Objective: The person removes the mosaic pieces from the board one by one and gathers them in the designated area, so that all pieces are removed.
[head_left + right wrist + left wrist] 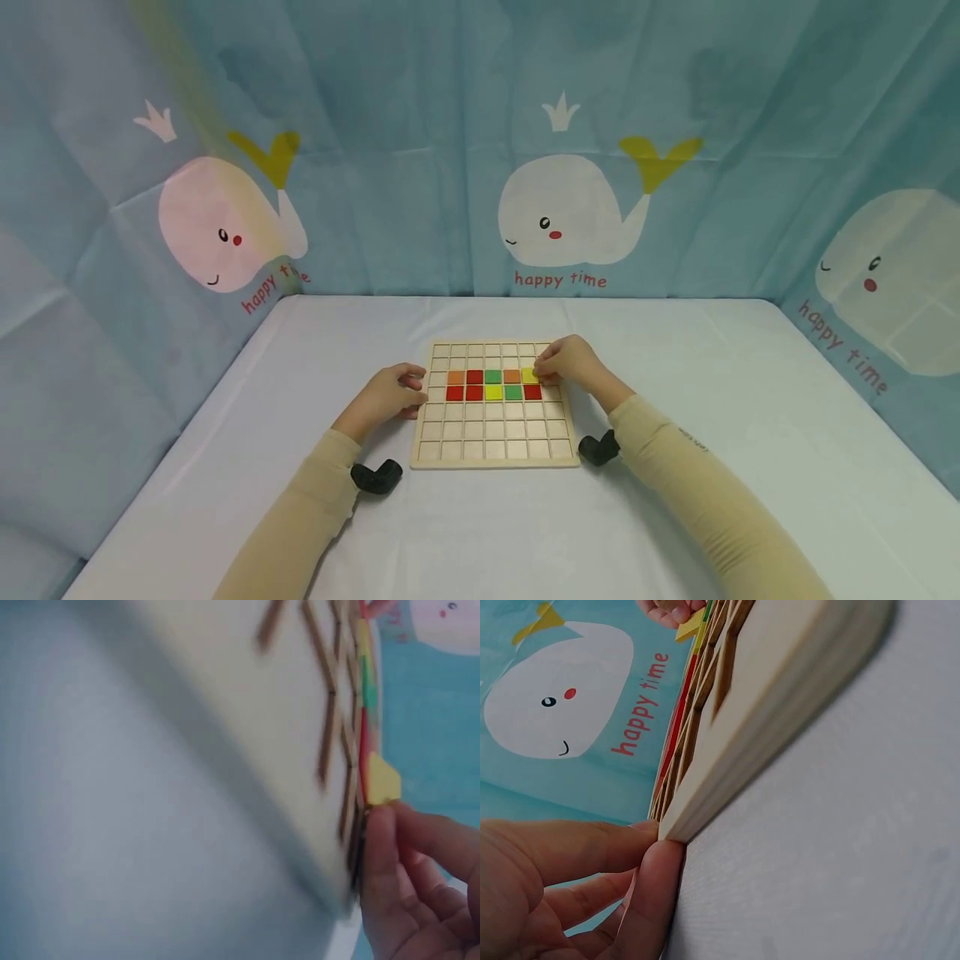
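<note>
A wooden grid board (495, 457) lies flat on the white table, with colored square tiles in two rows of its cells. At its left edge my left hand (388, 393) pinches the rim; in the left wrist view the thumb and a finger (592, 847) meet on the wood. Over the right end of the upper row, my right hand (573, 362) pinches a yellow tile (384, 780) between thumb and fingers. The right wrist view has that tile tilted up from the board. Beneath it in the lower row sits a red tile (532, 392).
Orange, red and green tiles (492, 377) fill the upper row left of the yellow one. The white tablecloth (480, 533) surrounds the board. A blue curtain (420, 217) with printed whales hangs behind. Black wrist-worn pieces (377, 477) sit by both sleeves.
</note>
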